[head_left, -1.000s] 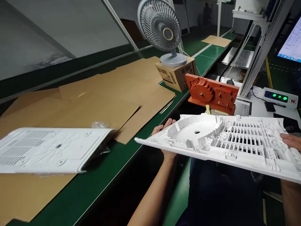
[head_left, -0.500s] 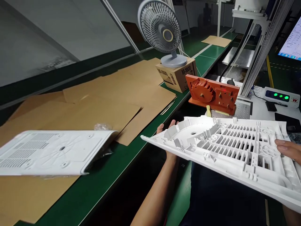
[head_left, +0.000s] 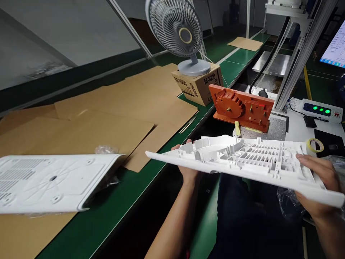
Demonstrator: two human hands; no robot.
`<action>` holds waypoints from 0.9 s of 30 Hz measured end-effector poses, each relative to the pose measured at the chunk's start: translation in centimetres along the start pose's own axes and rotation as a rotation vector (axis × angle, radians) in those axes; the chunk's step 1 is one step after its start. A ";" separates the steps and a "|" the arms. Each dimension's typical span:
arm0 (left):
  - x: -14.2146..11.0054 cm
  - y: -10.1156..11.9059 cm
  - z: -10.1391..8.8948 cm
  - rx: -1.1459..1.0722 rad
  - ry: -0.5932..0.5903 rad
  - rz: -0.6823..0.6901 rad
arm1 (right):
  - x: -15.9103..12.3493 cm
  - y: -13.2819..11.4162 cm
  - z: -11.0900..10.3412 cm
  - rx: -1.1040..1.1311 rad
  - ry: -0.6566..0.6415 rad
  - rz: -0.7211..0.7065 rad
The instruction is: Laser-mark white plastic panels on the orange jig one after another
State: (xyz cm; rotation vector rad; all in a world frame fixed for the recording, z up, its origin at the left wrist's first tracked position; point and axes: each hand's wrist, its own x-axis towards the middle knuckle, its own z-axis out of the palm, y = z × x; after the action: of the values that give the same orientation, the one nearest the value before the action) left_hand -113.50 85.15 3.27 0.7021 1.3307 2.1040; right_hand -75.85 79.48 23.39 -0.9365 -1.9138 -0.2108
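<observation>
Held between both hands is a white plastic housing panel (head_left: 242, 158), its ribbed and slotted inner side facing up. My left hand (head_left: 187, 169) supports its far left side from below, with the fingertips showing past the edge. My right hand (head_left: 319, 176) grips the right end, fingers on top and the rest underneath. Beyond the panel stands an orange fixture (head_left: 239, 108) with a round toothed recess and small pins. To the left, a similar white panel (head_left: 40, 183) lies outer side up on cardboard (head_left: 102, 126).
A fan (head_left: 180, 34) stands on a cardboard box (head_left: 196, 84) on the green bench (head_left: 126, 198). At right are a control unit with green lights (head_left: 320, 109), a roll of yellow tape (head_left: 315, 145), a metal post (head_left: 302, 61) and a monitor (head_left: 334, 46). Clear plastic film (head_left: 288, 203) hangs below the panel.
The held panel has shifted left and tilted flatter, its right end now closer in. My right hand has come further into view. The camera view has turned slightly.
</observation>
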 end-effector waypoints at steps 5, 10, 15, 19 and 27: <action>5.2 -1.1 1.4 0.031 0.025 0.087 | -1.0 3.9 4.7 -0.150 0.066 0.133; 13.0 -2.8 4.4 0.071 -0.124 0.069 | -1.3 8.6 10.2 -0.308 0.040 0.356; 20.1 -5.6 7.8 0.144 -0.224 0.039 | 0.4 12.3 15.4 -0.247 -0.140 0.632; 23.6 -7.4 9.1 0.184 -0.255 0.000 | 1.8 13.9 18.0 -0.205 -0.232 0.697; 26.8 -9.0 9.9 0.210 -0.302 -0.027 | 1.7 16.1 20.9 -0.221 -0.249 0.708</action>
State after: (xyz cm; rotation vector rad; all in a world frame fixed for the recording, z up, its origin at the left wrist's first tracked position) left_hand -124.37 113.07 2.44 1.0371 1.3895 1.7668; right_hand -79.60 101.97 10.08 -1.7923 -1.6722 0.1243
